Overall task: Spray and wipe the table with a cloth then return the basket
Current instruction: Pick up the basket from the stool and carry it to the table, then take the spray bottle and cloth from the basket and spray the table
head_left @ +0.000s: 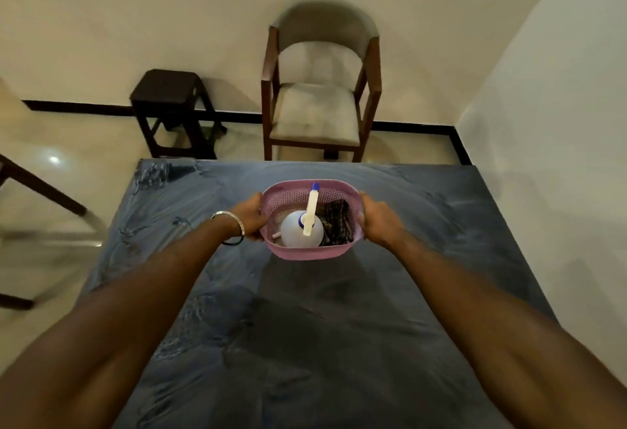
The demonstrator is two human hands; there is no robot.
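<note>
A pink perforated basket (307, 252) is over the far middle of the dark blue-grey table (424, 293). My left hand (249, 216) grips its left rim and my right hand (375, 220) grips its right rim. Whether the basket rests on the table or hangs just above it, I cannot tell. Inside stands a white spray bottle (300, 230) with a white trigger head and a blue nozzle tip. A dark checked cloth (336, 223) is tucked in the right half of the basket.
Beyond the table's far edge a wooden armchair (319, 109) with a pale cushion stands against the wall. A dark stool (173, 106) is left of it. A white wall (549, 123) runs along the table's right side. Another chair's leg (40, 187) shows at the left.
</note>
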